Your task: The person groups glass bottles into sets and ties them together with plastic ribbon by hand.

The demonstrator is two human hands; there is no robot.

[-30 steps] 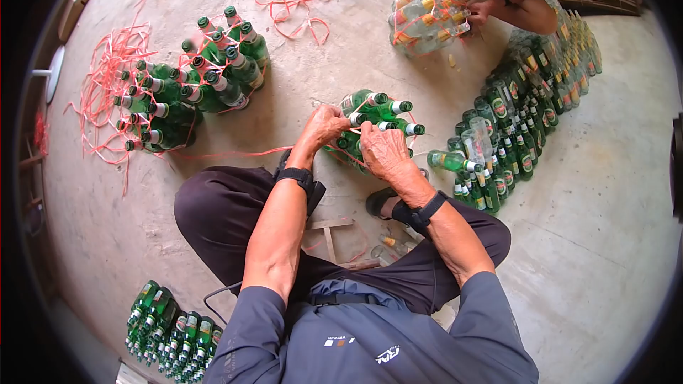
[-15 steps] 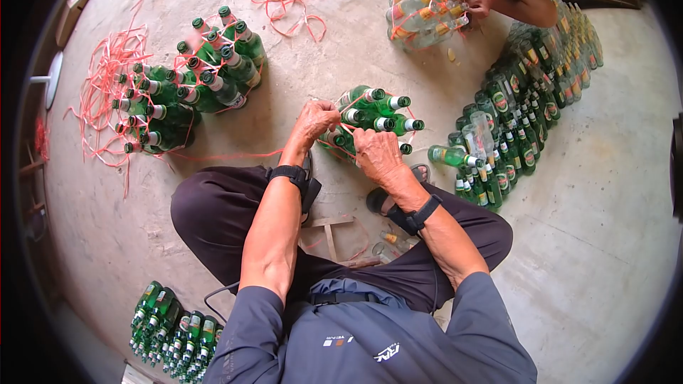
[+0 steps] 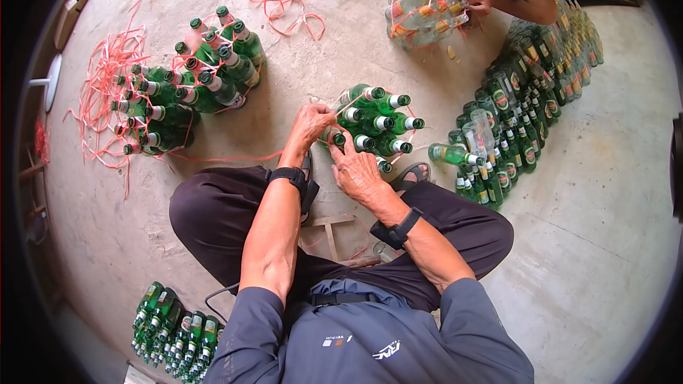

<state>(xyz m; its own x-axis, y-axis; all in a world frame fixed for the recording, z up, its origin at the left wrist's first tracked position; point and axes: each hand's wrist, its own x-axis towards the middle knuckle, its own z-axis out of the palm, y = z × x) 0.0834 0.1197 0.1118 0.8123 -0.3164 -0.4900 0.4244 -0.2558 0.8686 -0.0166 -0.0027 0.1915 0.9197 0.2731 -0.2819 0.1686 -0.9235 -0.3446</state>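
A bundle of several green bottles (image 3: 373, 124) stands on the floor in front of me, with pink twine (image 3: 349, 104) around its necks and side. My left hand (image 3: 313, 122) is at the bundle's left edge, its fingers pinched on the twine. Beside it, at the near left corner, my right hand (image 3: 357, 169) has its index finger raised by a bottle neck, and the twine runs between the two hands. Whether its thumb and other fingers press on the twine is hard to make out. A loose strand (image 3: 235, 157) trails left along the floor.
Tied green bottles (image 3: 220, 64) and tangled twine (image 3: 107, 85) lie to the left. At the upper right, another person's hands (image 3: 478, 1) hold clear bottles (image 3: 427, 11). Rows of bottles (image 3: 512, 121) line the right; more green bottles (image 3: 174, 331) are at lower left. A wooden frame (image 3: 331, 238) lies between my legs.
My right hand has moved left and toward me, from over the bundle to its near left corner, uncovering bottle necks. My left hand has barely shifted.
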